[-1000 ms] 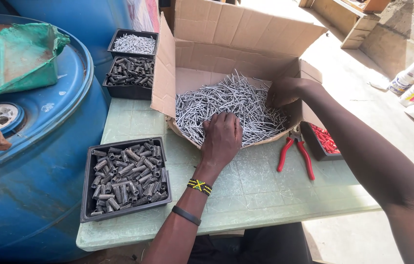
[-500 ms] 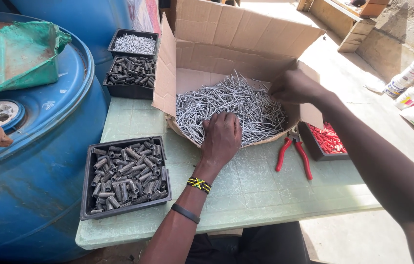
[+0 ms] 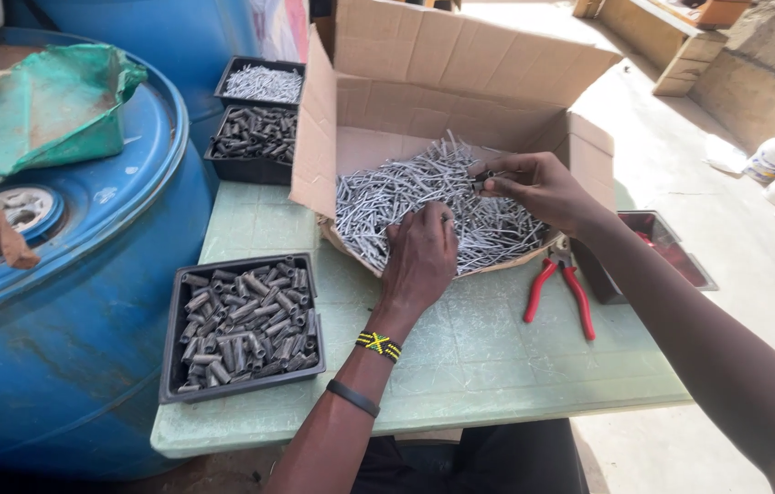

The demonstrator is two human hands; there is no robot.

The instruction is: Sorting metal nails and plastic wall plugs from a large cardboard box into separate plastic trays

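Sorting through loose metal pins (image 3: 424,197) heaped in the cardboard box (image 3: 460,73) on the bench (image 3: 460,348): left hand (image 3: 419,261) flat on the pile, grip slack, right hand (image 3: 538,187) pinching a few pins; best lifted singly, clear of the tangle.

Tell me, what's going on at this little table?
A person is picking through a heap of silvery metal pins in an open cardboard box. The left hand rests on the heap; the right hand pinches a few pins above it. A black tray of dark sleeves sits at the left, red pliers at the right, on the green table.
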